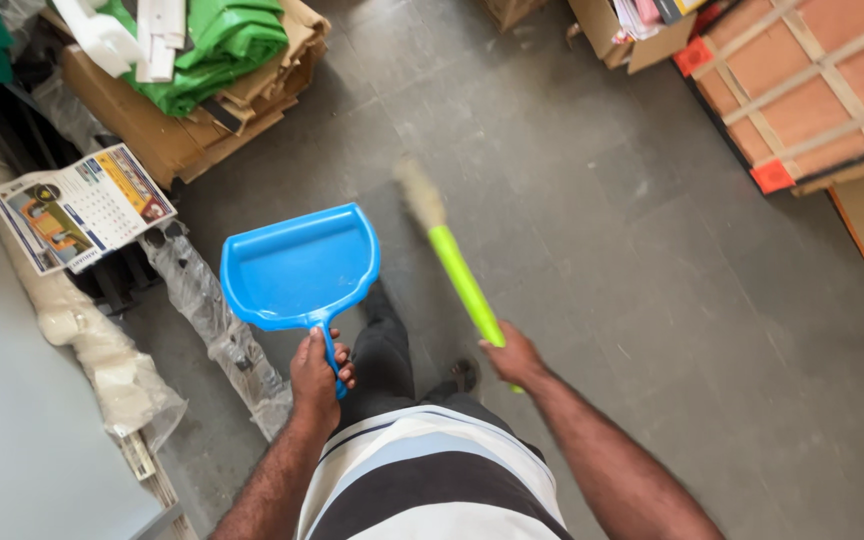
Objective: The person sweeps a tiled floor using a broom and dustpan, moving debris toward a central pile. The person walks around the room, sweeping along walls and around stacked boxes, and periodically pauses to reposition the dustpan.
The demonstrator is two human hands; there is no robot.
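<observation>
The left hand (318, 375) was wrapped in a closed grip around the short blue handle of a dustpan (297, 268), fingers curled over the stem. The dustpan was smooth, glossy blue plastic, a shallow scoop with a raised curved back wall near the handle and a straight, flat front lip. Its long axis ran from the handle near the person's body up and away, the open lip pointing toward the upper left, and it was held clear above the grey floor (652, 300).

The right hand (514, 356) was closed around the bright lime-green handle of a broom (462, 280), a straight round plastic shaft. The shaft slanted from the hand up and to the left, ending in a pale straw-coloured brush head (419, 195) that pointed away from the person; the bristles were blurred, so their texture could not be told, and they seemed to be at or near the floor.

The floor was dull grey tile with faint joints and pale scuffs. At upper left lay flattened brown cardboard (182, 140) with crumpled green fabric (222, 45) on it, and beside it a printed calendar sheet (77, 208). At upper right stood an orange-brown board crossed by pale straps (812, 80).
</observation>
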